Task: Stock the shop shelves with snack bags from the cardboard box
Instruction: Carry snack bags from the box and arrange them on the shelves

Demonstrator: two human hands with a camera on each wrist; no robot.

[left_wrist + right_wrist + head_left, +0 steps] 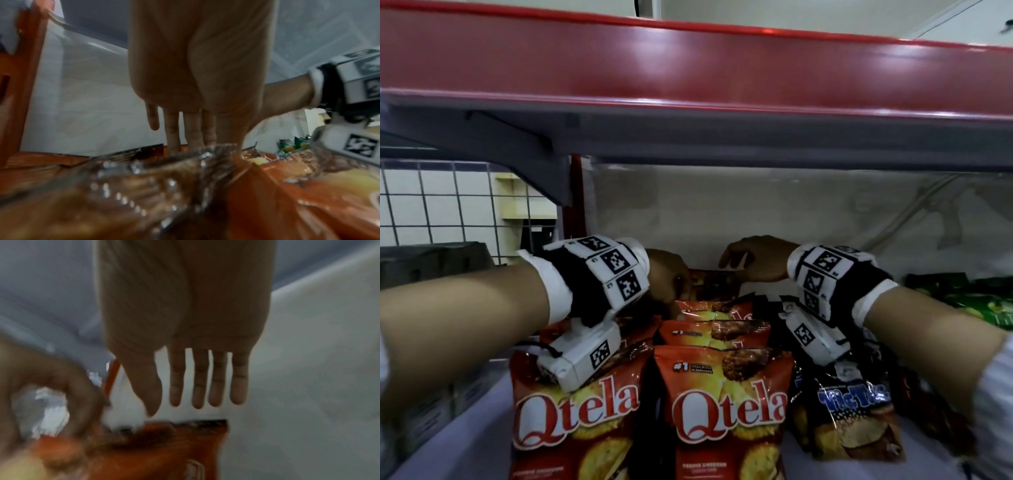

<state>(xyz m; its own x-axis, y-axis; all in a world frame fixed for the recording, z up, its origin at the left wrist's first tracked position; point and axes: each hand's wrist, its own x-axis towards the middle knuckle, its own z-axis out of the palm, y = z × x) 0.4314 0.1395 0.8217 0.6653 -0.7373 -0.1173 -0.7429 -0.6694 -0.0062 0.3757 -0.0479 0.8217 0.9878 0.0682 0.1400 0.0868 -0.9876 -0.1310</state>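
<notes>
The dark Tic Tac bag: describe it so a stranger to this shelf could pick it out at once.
Find the red-edged upper shelf and look at the shelf below it, where two rows of red Qtela bags stand. Just right of those rows, under the right hand and its wrist, is the Tic Tac bag: the only front bag that is dark, with blue lettering.

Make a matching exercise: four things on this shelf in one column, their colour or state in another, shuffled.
1. right hand
2. front Qtela bags
3. TicTac bag
4. shelf edge above

a. dark with blue lettering
b. glossy red strip
c. fingers straight, holding nothing
d. red with white lettering

Pairs: 1-c, 2-d, 3-a, 4-b
</notes>
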